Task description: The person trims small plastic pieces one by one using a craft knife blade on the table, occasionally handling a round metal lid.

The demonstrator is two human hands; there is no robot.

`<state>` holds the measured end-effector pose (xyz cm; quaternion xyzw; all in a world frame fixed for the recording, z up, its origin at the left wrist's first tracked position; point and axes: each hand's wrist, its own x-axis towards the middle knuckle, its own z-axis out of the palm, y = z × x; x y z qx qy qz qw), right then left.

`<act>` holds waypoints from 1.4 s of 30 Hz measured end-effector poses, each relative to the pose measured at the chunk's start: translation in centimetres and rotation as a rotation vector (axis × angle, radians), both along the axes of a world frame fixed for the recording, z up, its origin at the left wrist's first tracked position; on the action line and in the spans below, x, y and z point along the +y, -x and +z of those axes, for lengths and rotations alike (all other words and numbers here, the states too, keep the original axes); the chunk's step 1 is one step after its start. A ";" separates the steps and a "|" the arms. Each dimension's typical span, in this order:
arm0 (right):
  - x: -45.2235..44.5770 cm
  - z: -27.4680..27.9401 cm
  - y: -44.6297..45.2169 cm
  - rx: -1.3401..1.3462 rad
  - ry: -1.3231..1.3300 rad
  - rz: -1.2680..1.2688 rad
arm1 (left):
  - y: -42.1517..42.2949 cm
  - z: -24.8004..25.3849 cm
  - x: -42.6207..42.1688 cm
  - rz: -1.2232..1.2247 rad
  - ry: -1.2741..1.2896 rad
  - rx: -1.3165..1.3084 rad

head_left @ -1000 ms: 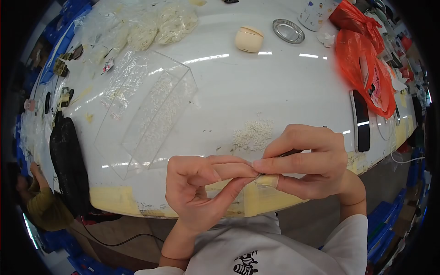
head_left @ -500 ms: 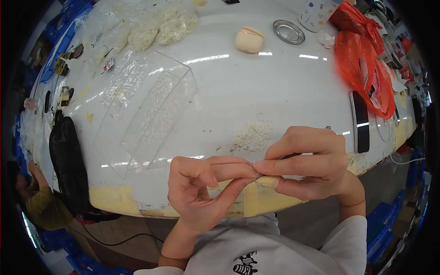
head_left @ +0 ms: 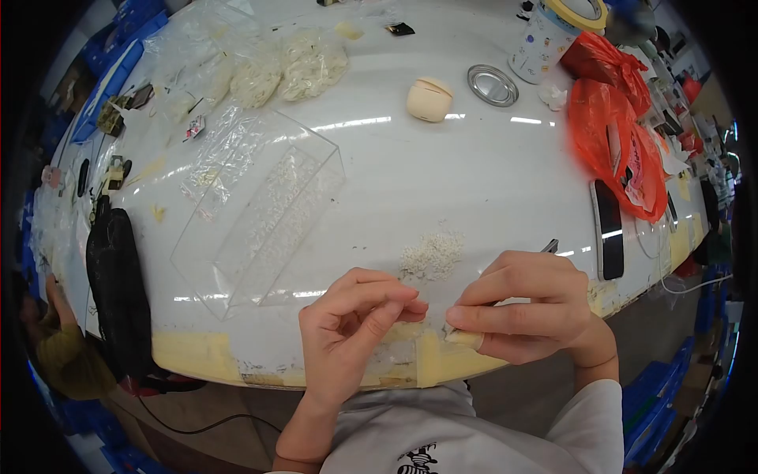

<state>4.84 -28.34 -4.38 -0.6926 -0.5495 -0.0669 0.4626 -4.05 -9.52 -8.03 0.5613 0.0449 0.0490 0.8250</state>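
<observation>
My left hand [head_left: 347, 324] is above the table's front edge, its thumb brought against its curled fingers. Whether something tiny sits in that pinch I cannot make out. Just to the right, my right hand [head_left: 525, 308] is closed on a thin dark tool [head_left: 551, 246], whose end sticks out behind the knuckles; its exact kind is hidden. Yellowish tape [head_left: 464, 339] wraps one of the right fingertips. A gap separates the two hands. Beyond them, a small pile of white beads or granules [head_left: 433, 256] lies on the white table [head_left: 410, 182].
A clear open box [head_left: 260, 213] with white granules stands left. Plastic bags [head_left: 312, 67] lie at the back left, a black bag [head_left: 118, 292] at the left edge. A cream case [head_left: 429, 99], metal lid [head_left: 493, 85], red bag [head_left: 612, 150] and phone [head_left: 607, 229] are further back and right.
My hands, which met at the fingertips, have come apart, the left shifting slightly away. The view has tilted a little, so the table appears lower.
</observation>
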 end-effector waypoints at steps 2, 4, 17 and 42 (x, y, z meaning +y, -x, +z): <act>0.1 -0.4 -0.1 -0.006 -0.008 -0.028 | -0.1 0.0 0.3 -0.039 0.093 0.032; 0.2 -0.7 -0.1 0.010 -0.010 -0.053 | -0.1 0.0 0.5 -0.076 0.173 0.065; 0.4 -0.3 -0.1 0.039 -0.004 -0.108 | 0.0 0.2 0.9 -0.013 0.231 0.111; 0.9 -0.9 0.0 0.172 0.090 -0.135 | -0.4 0.4 -0.1 -0.028 0.159 0.140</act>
